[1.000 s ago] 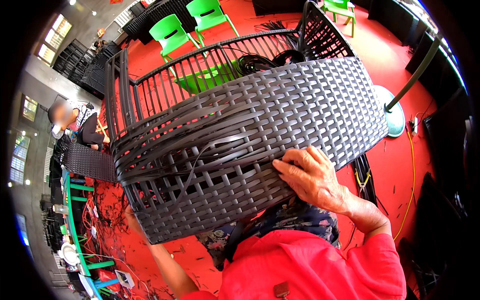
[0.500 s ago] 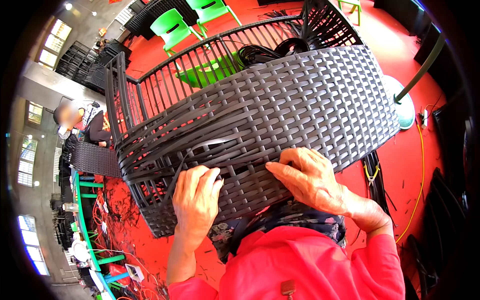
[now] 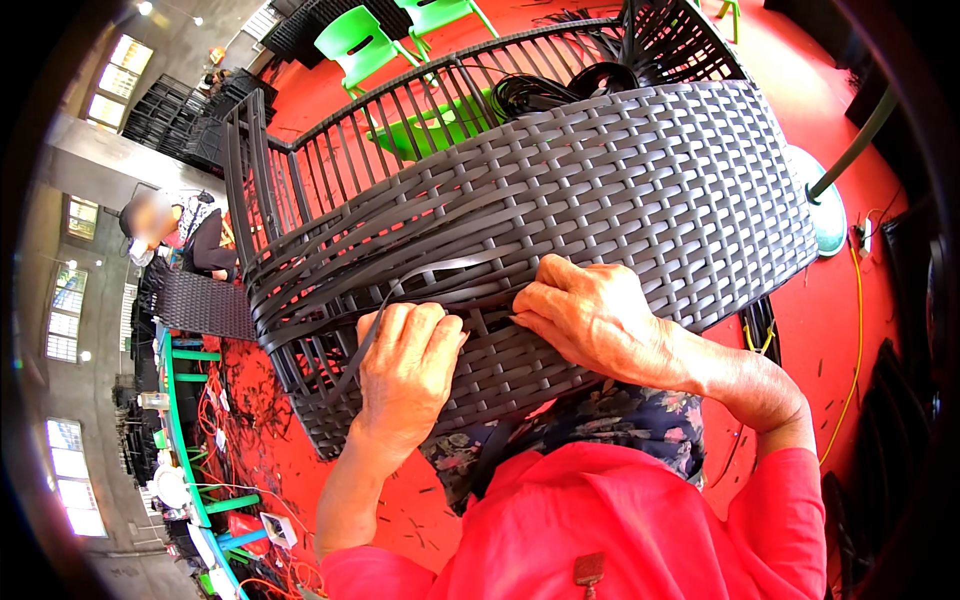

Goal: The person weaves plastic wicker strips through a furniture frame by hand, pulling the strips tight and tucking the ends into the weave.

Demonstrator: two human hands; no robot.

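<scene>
Dark woven panel lies under both hands, probably stiff yet light. Left hand pinches a loose springy strip; right hand presses flat, fingers together, beside it.

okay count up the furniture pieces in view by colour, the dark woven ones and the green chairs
Dark woven furniture frame under both hands: 1
Dark woven panel lying flat at left: 1
Green plastic chairs behind the frame: 3
Total: 5
The dark stacks at top left are too blurred to count.
</scene>
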